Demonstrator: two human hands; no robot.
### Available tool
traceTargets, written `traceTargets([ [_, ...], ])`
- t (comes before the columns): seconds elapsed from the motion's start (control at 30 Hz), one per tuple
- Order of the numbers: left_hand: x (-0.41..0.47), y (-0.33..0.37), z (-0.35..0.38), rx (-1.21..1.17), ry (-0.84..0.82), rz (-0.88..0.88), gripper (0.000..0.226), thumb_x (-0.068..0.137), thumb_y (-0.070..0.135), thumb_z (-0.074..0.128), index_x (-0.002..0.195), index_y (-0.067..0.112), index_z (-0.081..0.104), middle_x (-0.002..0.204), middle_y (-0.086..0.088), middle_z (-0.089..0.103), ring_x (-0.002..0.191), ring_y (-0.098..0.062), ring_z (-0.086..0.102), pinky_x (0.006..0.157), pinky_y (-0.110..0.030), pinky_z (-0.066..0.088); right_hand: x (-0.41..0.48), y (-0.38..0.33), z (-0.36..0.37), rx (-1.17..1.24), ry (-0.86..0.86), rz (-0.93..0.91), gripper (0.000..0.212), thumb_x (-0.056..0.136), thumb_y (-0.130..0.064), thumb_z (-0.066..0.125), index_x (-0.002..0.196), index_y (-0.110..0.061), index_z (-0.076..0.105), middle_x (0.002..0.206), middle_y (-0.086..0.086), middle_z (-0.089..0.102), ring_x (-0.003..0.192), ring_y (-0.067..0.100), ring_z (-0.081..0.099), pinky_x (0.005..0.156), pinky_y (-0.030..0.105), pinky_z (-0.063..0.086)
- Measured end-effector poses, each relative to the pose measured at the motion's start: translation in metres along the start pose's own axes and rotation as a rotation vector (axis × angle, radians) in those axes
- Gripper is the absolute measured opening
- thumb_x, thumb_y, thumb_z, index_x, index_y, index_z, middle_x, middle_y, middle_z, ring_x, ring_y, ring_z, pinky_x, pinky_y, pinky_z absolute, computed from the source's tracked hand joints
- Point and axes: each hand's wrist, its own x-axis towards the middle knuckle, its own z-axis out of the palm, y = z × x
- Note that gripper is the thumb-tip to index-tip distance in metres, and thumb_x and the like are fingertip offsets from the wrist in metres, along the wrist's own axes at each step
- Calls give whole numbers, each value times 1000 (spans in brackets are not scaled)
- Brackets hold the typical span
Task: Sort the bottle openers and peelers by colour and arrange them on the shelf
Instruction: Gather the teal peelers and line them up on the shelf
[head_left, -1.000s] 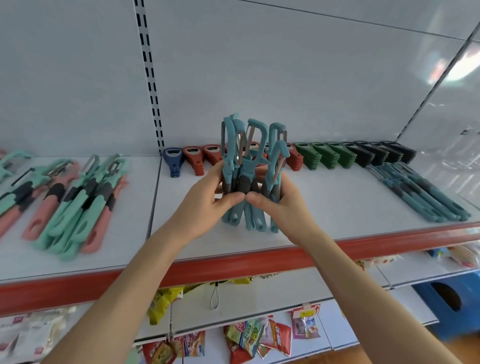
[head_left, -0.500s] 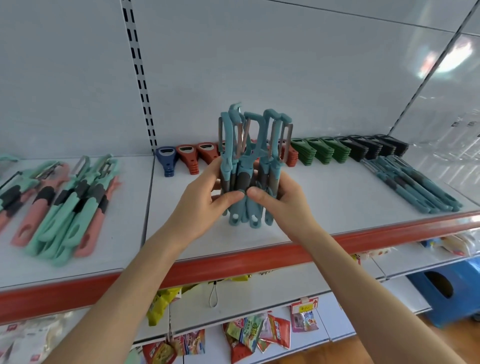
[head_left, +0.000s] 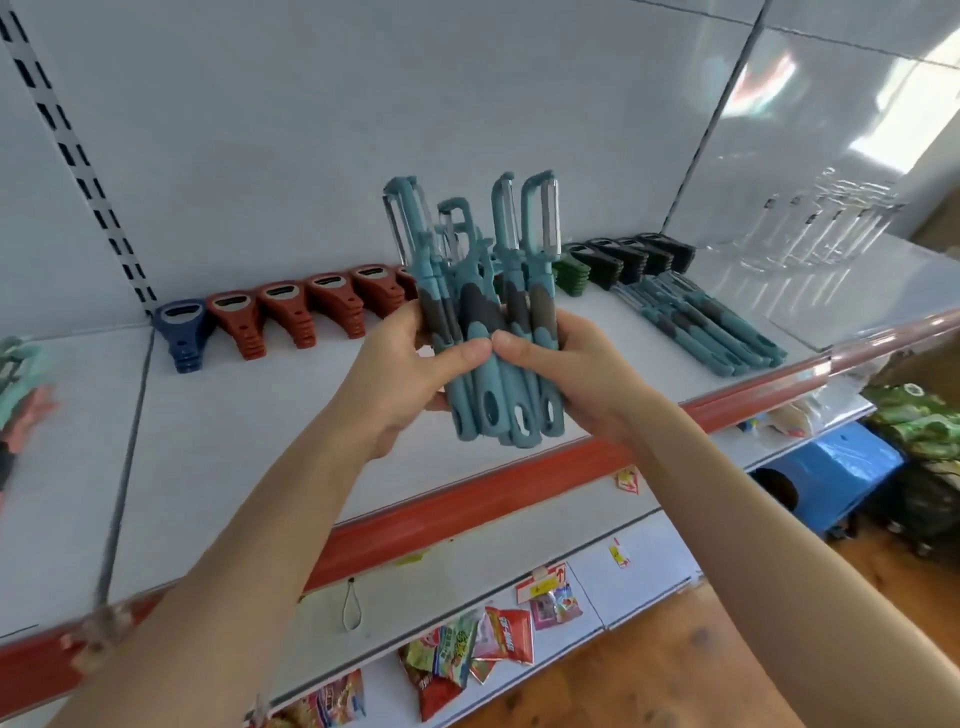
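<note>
Gripping teal peelers (head_left: 488, 322) upright (blades up): left hand (head_left: 405, 374), right hand (head_left: 571, 374).

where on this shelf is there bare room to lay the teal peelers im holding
Bare shelf lies between the red openers and the red front edge, left of your left hand. Crowded: black openers and laid peelers at right.

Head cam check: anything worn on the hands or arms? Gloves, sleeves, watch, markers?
Nothing worn that shows. The left hand and right hand are bare: no gloves, rings or tape. The left forearm and right forearm are bare to the frame edge, with no cuff, watch, band or marker in view.
</note>
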Motion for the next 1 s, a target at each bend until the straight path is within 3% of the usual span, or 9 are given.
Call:
traceTargets([
  [0.2, 40, 3, 111, -91, -121, -96, 28, 84, 11, 65, 111, 13, 58, 96, -1, 67, 76, -10, 69, 58, -30, 58, -17, -17, -117, -120, 64, 142, 24, 83, -16, 64, 106, -9, 62, 101, 10, 70, 91, 23, 69, 83, 36, 56],
  [0.33, 65, -2, 191, -118, -130, -166, 28, 84, 12, 65, 111, 9, 57, 98, -6, 67, 83, -18, 68, 62, -36, 59, -25, -22, -197, -123, 74, 225, 22, 82, -16, 65, 102, -10, 62, 99, 11, 70, 90, 24, 69, 78, 35, 58],
  [0.47, 89, -6, 248, -150, -121, -211, 13, 85, 12, 64, 97, 14, 58, 92, -5, 67, 79, -18, 68, 59, -33, 58, -20, -21, -257, -149, 81, 289, 30, 81, -16, 66, 108, -4, 59, 101, 14, 69, 88, 26, 69, 76, 35, 58],
  [0.57, 105, -9, 271, -153, -93, -234, 10, 85, 13, 64, 93, 15, 58, 87, -4, 68, 73, -16, 69, 55, -31, 57, -9, -19, -284, -178, 69, 314, 32, 81, -17, 67, 108, -4, 59, 104, 16, 68, 91, 27, 68, 79, 37, 56],
  [0.73, 128, -16, 285, -123, -37, -281, 6, 86, 15, 64, 89, 16, 59, 83, -1, 68, 69, -12, 67, 51, -26, 54, 16, -11, -304, -206, 35, 353, 25, 83, -16, 67, 103, -5, 60, 98, 13, 68, 82, 21, 68, 69, 28, 58],
  [1.0, 153, -27, 282, -63, -12, -346, 9, 86, 18, 65, 91, 12, 60, 84, -4, 68, 67, -11, 67, 49, -24, 54, 48, 2, -312, -297, 37, 362, 38, 82, -21, 69, 111, 1, 58, 101, 15, 68, 88, 24, 67, 77, 32, 56],
])
